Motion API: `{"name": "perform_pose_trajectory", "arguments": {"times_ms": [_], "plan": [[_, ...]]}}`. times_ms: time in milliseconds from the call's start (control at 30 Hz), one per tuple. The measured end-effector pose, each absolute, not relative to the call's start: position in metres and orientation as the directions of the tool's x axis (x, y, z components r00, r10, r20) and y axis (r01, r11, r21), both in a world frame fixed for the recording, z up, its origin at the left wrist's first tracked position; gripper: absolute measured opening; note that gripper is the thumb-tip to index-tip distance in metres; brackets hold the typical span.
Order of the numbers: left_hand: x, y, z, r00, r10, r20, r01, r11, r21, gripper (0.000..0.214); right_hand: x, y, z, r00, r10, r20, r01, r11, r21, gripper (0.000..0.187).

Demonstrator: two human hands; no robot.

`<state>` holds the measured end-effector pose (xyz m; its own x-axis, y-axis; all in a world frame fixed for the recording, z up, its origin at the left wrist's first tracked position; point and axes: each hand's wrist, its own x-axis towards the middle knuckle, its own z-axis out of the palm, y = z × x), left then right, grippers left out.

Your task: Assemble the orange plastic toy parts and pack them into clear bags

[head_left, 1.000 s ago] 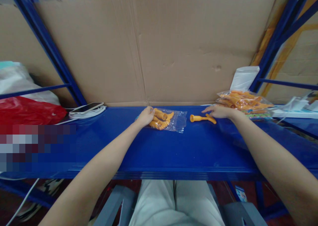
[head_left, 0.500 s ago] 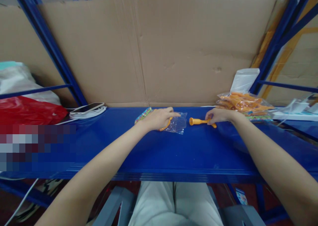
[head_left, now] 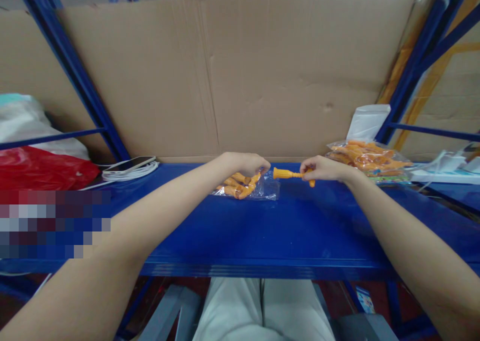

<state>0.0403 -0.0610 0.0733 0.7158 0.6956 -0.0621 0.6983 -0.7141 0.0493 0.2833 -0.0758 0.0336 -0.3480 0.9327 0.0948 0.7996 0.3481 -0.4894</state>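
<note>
My left hand (head_left: 252, 165) is over a clear plastic bag (head_left: 270, 188) lying on the blue shelf, its fingers pinched at the bag's upper right edge. Inside the bag are several orange plastic pieces (head_left: 234, 187), partly covered by my left forearm. To the right, my right hand (head_left: 315, 168) grips a slim orange plastic piece (head_left: 287, 174) by its narrow end. The wider, ribbed end of that piece points left, close to the bag's right end and my left fingertips.
A larger clear bag of orange pieces (head_left: 365, 156) sits at the back right, beside a white power strip (head_left: 446, 175). A phone on a coiled white cable (head_left: 131, 167) lies at the left, near a red bag (head_left: 45, 168). Cardboard (head_left: 270, 76) stands behind the blue shelf (head_left: 270, 236).
My left hand has moved up and right to the bag's edge, uncovering the orange pieces inside. My right hand has brought its orange piece left and slightly up, toward the bag.
</note>
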Motion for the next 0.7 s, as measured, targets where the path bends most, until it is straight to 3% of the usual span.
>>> {"name": "perform_pose_trajectory", "arguments": {"times_ms": [100,200,533,700], "plan": [[0.039,-0.057,0.076,0.687,0.724,-0.059,0.724,-0.675,0.139,0.028,0.265,-0.077,0.03,-0.336,0.932,0.135,0.737,0.349,-0.579,0.005],[0.037,-0.051,0.074,0.707,0.704,-0.058,0.704,-0.696,0.141,0.022,0.251,-0.076,0.025,-0.339,0.929,0.15,0.699,0.355,-0.62,0.003],[0.03,-0.037,0.074,0.732,0.68,-0.023,0.678,-0.726,0.115,0.015,0.232,-0.072,0.016,-0.389,0.909,0.15,0.704,0.398,-0.588,0.003],[0.031,-0.036,0.071,0.79,0.614,-0.01,0.611,-0.784,0.107,0.018,0.215,-0.064,0.012,-0.366,0.896,0.251,0.698,0.442,-0.563,0.004]]}}
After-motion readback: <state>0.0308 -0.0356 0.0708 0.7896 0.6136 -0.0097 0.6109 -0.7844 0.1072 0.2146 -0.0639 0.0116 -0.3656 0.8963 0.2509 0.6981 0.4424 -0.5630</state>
